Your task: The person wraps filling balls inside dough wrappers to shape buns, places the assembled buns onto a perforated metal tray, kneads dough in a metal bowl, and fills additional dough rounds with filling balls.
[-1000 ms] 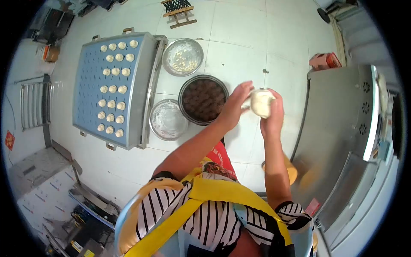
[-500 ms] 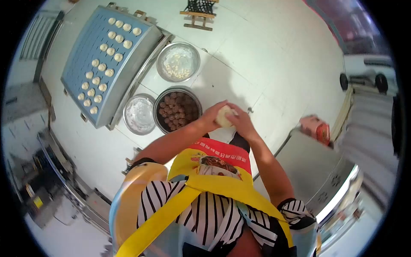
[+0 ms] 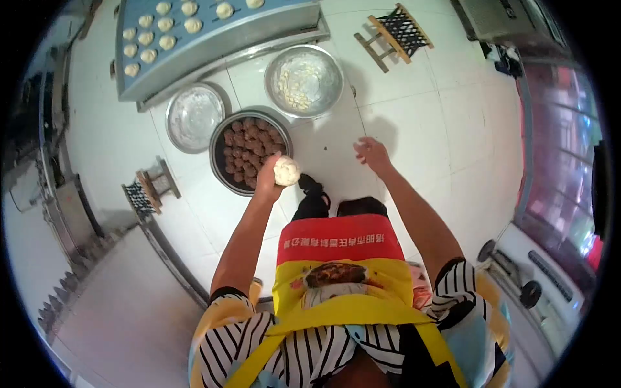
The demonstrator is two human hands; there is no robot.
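My left hand (image 3: pixel 266 177) is closed around a pale dough bun (image 3: pixel 286 171) with a pleated top. The bun is at the right rim of a dark round pot (image 3: pixel 217 163) filled with brown balls of filling (image 3: pixel 251 143). Out to the right, my right hand (image 3: pixel 372 154) is over the floor, holding nothing, its fingers loosely apart. Beyond the pot, a metal basin (image 3: pixel 321 70) contains small pale pieces of dough. Another metal bowl (image 3: pixel 192 123), whitened inside as if by flour, stands left of it.
At the upper left, several shaped buns (image 3: pixel 193 25) rest on a blue slotted tray (image 3: pixel 220 37). A small folding stool (image 3: pixel 400 33) stands at the upper right, another stool (image 3: pixel 150 190) at the left. Below the pot is my shoe (image 3: pixel 310 185). Pale floor tiles (image 3: pixel 414 123) extend to the right.
My hands have separated. The left has carried the bun toward the pot, while the right has let go of it and opened. The view has turned and shifted, bringing the second stool into sight.
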